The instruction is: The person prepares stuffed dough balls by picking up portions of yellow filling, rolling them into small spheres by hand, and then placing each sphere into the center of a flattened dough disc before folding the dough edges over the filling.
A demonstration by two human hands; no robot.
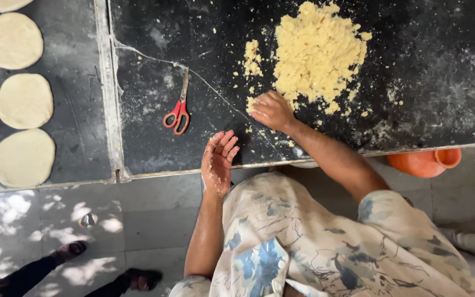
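Head view is looking straight down on the person's right hand, which is resting knuckles-up on the black slab, its fingers curled together and pressing on a small pinch of crumbly dough at the near edge of the big pile. The left hand is hovering just over the slab's front edge, fingers spread apart and holding nothing, its palm dusted with bits of the mix.

The dough pile is lying in the upper middle of the slab, just beyond the right hand. It looks loose, dry and light, more like damp crumbs than a lump, so it will likely fall apart if pinched. Scooping from the edge with cupped fingers, or squeezing a handful tight, seems the surest grip. Stray crumbs are lying scattered around it and toward the slab's front.

Red-handled scissors are lying to the left of the hands, well apart from the pile and not blocking anything. Further left, on a neighbouring slab past a pale seam, flat dough rounds are sitting in rows. An orange clay pot is showing below the slab's front edge on the right. Another person's sandalled feet are standing on the tiled floor at lower left, clear of the work.
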